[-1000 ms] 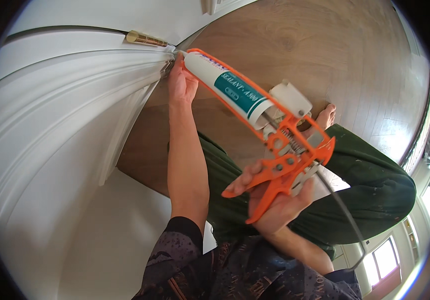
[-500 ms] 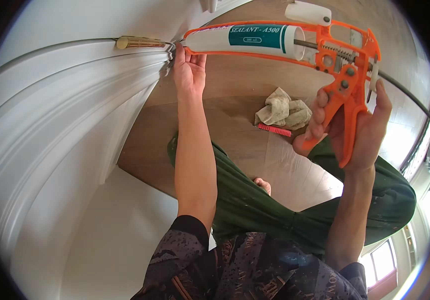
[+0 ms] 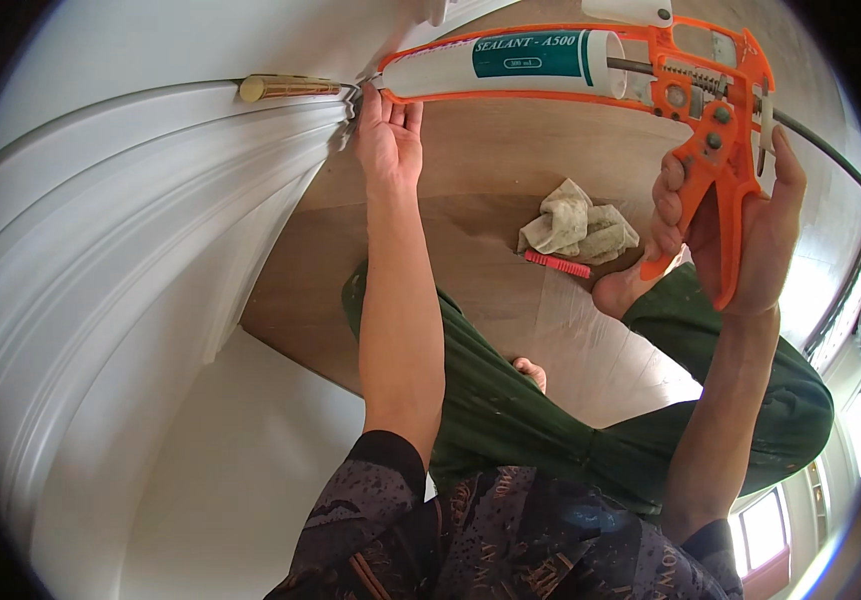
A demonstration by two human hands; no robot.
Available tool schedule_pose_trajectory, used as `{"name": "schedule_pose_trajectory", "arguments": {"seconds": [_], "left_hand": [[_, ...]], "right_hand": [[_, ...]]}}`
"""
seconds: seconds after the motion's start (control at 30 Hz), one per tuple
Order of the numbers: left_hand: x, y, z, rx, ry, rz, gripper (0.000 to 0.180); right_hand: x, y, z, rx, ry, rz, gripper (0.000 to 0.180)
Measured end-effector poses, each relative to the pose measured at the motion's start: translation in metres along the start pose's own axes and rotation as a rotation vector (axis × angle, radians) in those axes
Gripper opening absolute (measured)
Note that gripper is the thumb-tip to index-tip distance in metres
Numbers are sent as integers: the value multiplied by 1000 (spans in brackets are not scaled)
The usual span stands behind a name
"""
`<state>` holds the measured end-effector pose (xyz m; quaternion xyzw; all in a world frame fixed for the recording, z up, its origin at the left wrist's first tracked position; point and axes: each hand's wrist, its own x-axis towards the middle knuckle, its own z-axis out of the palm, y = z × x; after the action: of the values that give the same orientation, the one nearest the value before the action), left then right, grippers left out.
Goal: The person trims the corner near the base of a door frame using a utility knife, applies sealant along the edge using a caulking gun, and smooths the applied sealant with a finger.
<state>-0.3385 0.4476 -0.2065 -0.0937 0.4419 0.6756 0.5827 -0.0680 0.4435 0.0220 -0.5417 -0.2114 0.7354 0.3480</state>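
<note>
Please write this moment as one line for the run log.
left hand: at nozzle tip by hinge | right hand: grips caulk gun handle | rag: on floor

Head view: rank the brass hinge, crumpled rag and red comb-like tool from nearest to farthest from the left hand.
From the left hand:
1. Brass hinge, just left of it on the white door frame.
2. Crumpled rag, on the wood floor to its right.
3. Red comb-like tool, just below the rag; nearly tied with it.
</note>
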Motion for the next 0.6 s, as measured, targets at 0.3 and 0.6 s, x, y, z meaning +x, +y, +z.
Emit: {"name": "schedule_pose_trajectory", "arguments": {"seconds": [0.3,0.6], "left_hand": [[2,-2,-2,-2,21,-18,25],[3,-2,-7,-14,-1,-11,26]], "right_hand": [[2,-5,-1,-32,-17,-5,78],[3,-8,-1,-101,-1,-35,76]]}}
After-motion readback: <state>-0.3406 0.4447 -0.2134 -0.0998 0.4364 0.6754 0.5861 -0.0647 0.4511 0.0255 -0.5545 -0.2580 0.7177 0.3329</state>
